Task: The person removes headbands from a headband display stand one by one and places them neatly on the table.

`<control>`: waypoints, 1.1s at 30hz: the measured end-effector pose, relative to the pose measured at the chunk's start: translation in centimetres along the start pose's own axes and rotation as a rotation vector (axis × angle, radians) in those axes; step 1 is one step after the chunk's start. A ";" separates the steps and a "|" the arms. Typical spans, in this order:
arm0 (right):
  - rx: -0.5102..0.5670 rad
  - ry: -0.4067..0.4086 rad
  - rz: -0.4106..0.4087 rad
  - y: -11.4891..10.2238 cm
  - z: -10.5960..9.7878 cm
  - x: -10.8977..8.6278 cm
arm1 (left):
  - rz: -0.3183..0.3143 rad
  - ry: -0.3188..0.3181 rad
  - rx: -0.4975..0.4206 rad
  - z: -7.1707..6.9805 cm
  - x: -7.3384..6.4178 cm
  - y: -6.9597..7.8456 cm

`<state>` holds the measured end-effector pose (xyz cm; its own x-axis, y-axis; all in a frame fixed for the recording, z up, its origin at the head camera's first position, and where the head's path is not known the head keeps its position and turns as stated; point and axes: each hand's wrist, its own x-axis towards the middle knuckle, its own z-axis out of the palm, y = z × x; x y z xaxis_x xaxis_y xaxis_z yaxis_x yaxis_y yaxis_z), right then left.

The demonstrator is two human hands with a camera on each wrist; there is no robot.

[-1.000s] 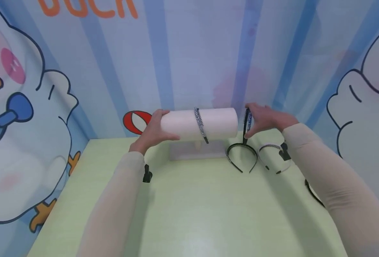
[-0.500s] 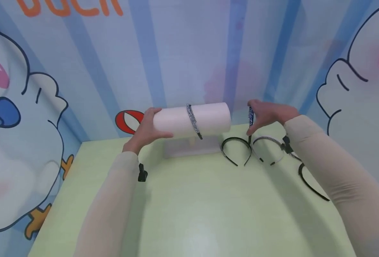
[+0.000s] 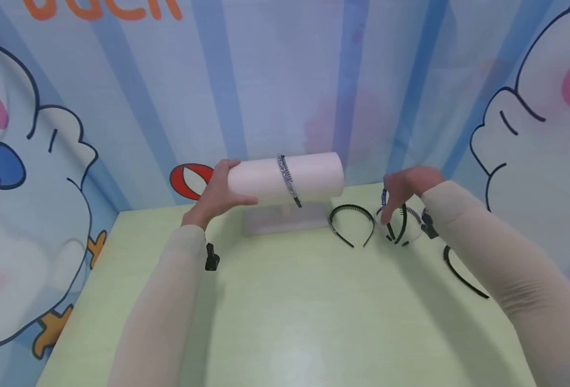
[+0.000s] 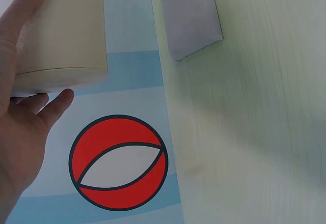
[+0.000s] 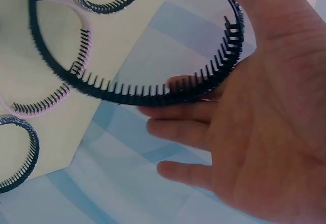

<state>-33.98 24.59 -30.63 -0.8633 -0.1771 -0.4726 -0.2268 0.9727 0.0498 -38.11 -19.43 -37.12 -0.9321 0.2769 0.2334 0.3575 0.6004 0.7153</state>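
My left hand [image 3: 215,196] grips the left end of a white padded roll [image 3: 316,174], thumb in front. The roll belongs to a headband stand with a pale flat base [image 3: 265,221]. A silver glittery headband [image 3: 287,174] is around its middle. To the right of the roll, my right hand [image 3: 405,185] holds up a dark toothed headband [image 5: 147,99] with a sparkly outer face. In the right wrist view its arch curves past my fingers, teeth pointing inward. It overlaps a pale pink headband [image 5: 87,43] lying on the table.
A black toothed headband [image 3: 351,208] lies right of the stand's base. Another dark headband [image 3: 461,277] lies farther right, partly behind my right sleeve [image 3: 483,258]. A printed cloth backdrop [image 3: 280,80] rises behind the pale green table [image 3: 285,312].
My right hand has moved right and down with the headband, away from the roll's end to above the pale headband, turning it. My left hand stays on the roll.
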 end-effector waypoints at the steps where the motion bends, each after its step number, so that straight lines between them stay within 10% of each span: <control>1: -0.023 -0.012 0.010 -0.1 0.2 0.0 | -0.001 -0.001 0.001 0.0 0.0 0.0; 21: -0.161 -0.153 0.122 -2.6 7.3 -0.2 | 0.014 0.002 0.009 -0.2 -0.3 0.7; 33: -0.368 -0.149 0.040 -4.4 10.1 0.0 | 0.018 0.007 0.006 -0.1 -0.3 0.6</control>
<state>-28.41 21.80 -39.69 -0.8061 -0.0898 -0.5850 -0.3638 0.8548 0.3700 -37.57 -19.22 -36.67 -0.9259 0.2823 0.2511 0.3747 0.5998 0.7070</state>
